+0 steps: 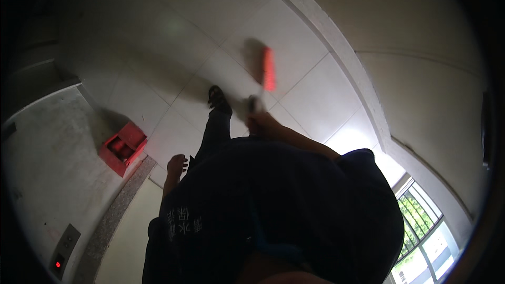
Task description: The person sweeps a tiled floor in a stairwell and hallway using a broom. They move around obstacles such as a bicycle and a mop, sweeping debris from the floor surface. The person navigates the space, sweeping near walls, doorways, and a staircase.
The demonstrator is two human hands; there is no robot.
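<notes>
Right hand [261,122] clamps red duster [269,68], long axis near-vertical, head toward frame's top; left hand [177,165], fingers apart.

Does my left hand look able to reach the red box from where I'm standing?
Probably not without stooping or stepping over: the red box seems to sit low by the wall, while the left hand hangs beside the body. It looks empty, though, and nothing visible blocks the way.

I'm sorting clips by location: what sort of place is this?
Probably an indoor corridor or lift lobby in a shared building: the metal panel with a glowing red light resembles a lift call panel, and there's a tiled floor and a barred window.
</notes>
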